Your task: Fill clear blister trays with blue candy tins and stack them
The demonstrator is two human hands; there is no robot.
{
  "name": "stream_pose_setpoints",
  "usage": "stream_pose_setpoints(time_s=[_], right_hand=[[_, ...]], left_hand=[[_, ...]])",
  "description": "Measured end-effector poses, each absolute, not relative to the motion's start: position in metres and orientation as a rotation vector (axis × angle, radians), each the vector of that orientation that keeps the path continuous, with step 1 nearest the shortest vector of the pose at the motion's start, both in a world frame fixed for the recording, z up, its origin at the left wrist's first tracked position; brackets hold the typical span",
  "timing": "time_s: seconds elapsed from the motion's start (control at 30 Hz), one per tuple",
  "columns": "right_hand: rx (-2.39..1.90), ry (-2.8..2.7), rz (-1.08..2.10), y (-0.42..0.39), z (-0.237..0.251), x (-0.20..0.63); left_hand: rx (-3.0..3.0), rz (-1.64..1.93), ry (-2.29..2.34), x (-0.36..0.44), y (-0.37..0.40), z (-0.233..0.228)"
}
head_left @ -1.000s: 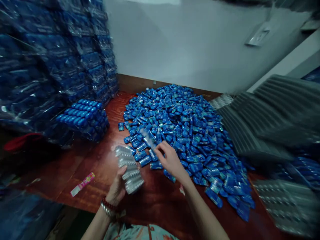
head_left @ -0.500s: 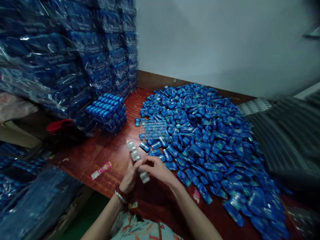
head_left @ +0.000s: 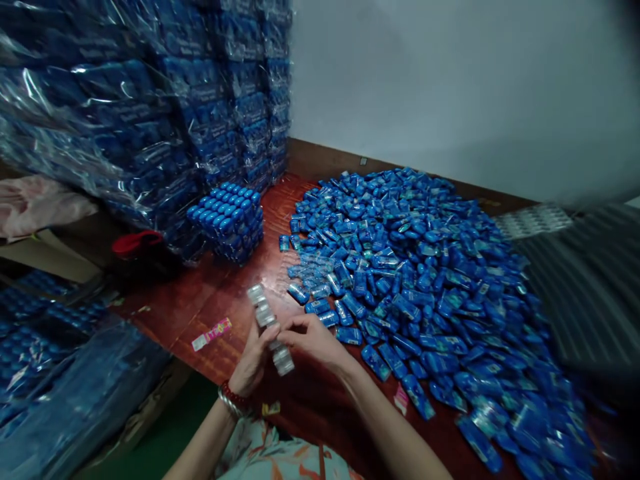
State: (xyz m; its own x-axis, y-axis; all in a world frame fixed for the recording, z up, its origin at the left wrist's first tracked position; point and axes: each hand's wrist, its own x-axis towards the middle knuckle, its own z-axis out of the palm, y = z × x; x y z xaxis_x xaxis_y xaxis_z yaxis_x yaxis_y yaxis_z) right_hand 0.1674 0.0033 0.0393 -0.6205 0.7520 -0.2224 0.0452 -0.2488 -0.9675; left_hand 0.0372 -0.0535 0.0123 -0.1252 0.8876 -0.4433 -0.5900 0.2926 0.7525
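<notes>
My left hand [head_left: 254,357], with a bead bracelet and a metal bangle at the wrist, grips a clear plastic blister tray [head_left: 263,312] near its middle. The tray is narrow, seen nearly edge-on, and slants over the near part of the table. From the other side, my right hand [head_left: 311,339] has its thumb and fingers bent together at the tray's edge, close to my left thumb. Its fingertips partly cover the contact. Just past my right hand begins a big heap of small blue wrapped packs [head_left: 400,267].
Another clear tray [head_left: 313,267] lies on the heap's left edge. A block of stacked blue packs [head_left: 230,220] stands before tall film-wrapped stacks [head_left: 150,120]. A pink wrapper [head_left: 213,333] lies on the red table [head_left: 200,300]. Stacked trays [head_left: 535,223] are at the right.
The view has swung slightly left, so the surroundings sit further right. Both hands stay on the blister tray, which has shifted slightly left relative to the table.
</notes>
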Motion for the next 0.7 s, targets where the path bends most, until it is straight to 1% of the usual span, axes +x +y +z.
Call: stream_pose_setpoints(time_s=[0.23,0.3,0.33,0.4,0.53,0.63,0.7], right_hand=[[-0.840,-1.538,2.049,0.016,0.032,0.160],[-0.821,-1.636,2.033,0.020,0.037,0.160],[-0.838,-1.729,1.968,0.023,0.042,0.161],[-0.929,-2.000,1.662,0.033,0.059,0.164],[-1.069,-2.516,0.663,0.069,0.101,0.170],[-1.167,-2.635,0.135,0.104,0.121,0.168],[-1.291,-2.572,-0.144,0.129,0.120,0.165]], left_hand=[[0.310,1.257,1.056,0.030,-0.054,0.011],[0.261,1.269,1.055,0.029,-0.054,0.011],[0.225,1.276,1.055,0.029,-0.054,0.012],[0.135,1.320,1.049,0.027,-0.054,0.014],[-0.002,1.418,0.994,0.019,-0.049,0.021],[-0.034,1.459,0.927,0.016,-0.044,0.023],[-0.031,1.481,0.871,0.017,-0.041,0.022]])
